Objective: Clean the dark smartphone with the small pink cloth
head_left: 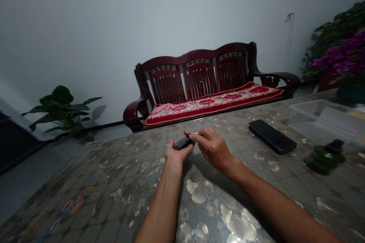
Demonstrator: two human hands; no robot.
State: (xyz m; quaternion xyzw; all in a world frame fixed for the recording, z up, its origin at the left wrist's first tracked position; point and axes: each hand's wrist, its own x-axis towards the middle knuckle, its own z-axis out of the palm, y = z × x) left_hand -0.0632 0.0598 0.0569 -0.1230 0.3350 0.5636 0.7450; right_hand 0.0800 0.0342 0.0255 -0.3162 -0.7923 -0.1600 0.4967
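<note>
One slim black device, probably a smartphone (pixel 184 143), lies in the left hand (pixel 177 153), whose fingers are curled about its edges. Thumb and forefinger of the right hand (pixel 213 145) pinch a small pale pink scrap (pixel 193 135) against the device's upper end. Both hands are above a grey-brown floral tablecloth (pixel 137 182), in the middle of the table's near side. Well to the left lie coloured loops (pixel 76 205), red, yellow and blue. To the right, a flat black rectangular case (pixel 272 136) lies beside a green glass-like bottle (pixel 325 158) with a black cap, and a clear plastic box (pixel 306 115) is just behind them. Beyond the table is a dark red wooden settee (pixel 199 72) with a red floral seat cover (pixel 218 101). A broad-leaved plant (pixel 65 108) is at left; purple flowers (pixel 343 57) are at right.
</note>
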